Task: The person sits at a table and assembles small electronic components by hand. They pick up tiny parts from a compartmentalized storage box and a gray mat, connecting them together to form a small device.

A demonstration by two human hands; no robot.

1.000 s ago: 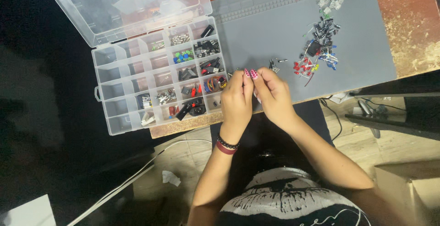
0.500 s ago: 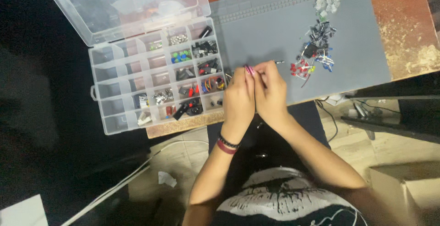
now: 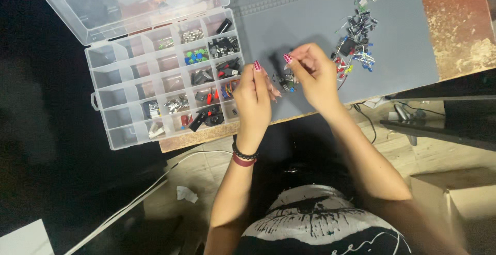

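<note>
The 2 hands had drawn apart since 0.5 s before; the left hand point(image 3: 253, 97) and right hand point(image 3: 315, 76) pinched small parts point(image 3: 285, 82) above the grey mat point(image 3: 310, 22); sorting seemingly continued.

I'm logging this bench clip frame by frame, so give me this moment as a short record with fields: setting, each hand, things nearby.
setting: grey work mat on a worn wooden table
left hand: left hand raised over the mat's near edge, fingers curled; what it grips cannot be told
right hand: right hand pinching small electronic parts with thin leads
pile: loose components, red, blue and black, on the mat to the right
organiser: clear compartment box, lid open, many cells holding small parts
wrist: dark bead bracelets on the left wrist
</note>
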